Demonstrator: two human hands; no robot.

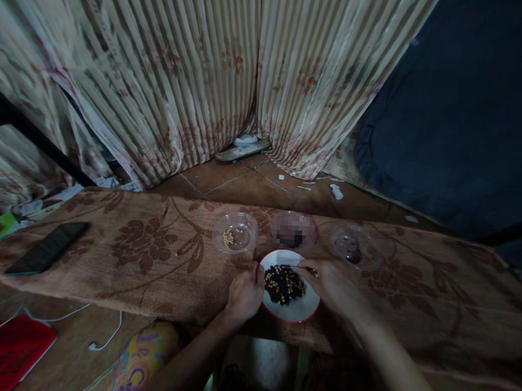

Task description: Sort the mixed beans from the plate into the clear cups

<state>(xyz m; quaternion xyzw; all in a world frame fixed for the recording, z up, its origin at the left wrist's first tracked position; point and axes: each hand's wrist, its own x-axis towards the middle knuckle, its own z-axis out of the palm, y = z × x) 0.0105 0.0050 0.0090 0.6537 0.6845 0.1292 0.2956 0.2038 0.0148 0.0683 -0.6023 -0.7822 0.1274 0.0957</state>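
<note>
I see a mixed heap of dark beans [276, 288] and pale beans [301, 288] on the white plate [308, 306], between the two hands. A few pale ones sit in the left bowl [244, 241] and dark bits in the right bowl [368, 256]; blurring hides much of the middle bowl [279, 220]. I judge the work partway, with the heap left. My left hand [244, 291] grips the rim; my right hand [329, 281], fingers closed, pinches a thin tool [313, 272] over the plate's far side.
</note>
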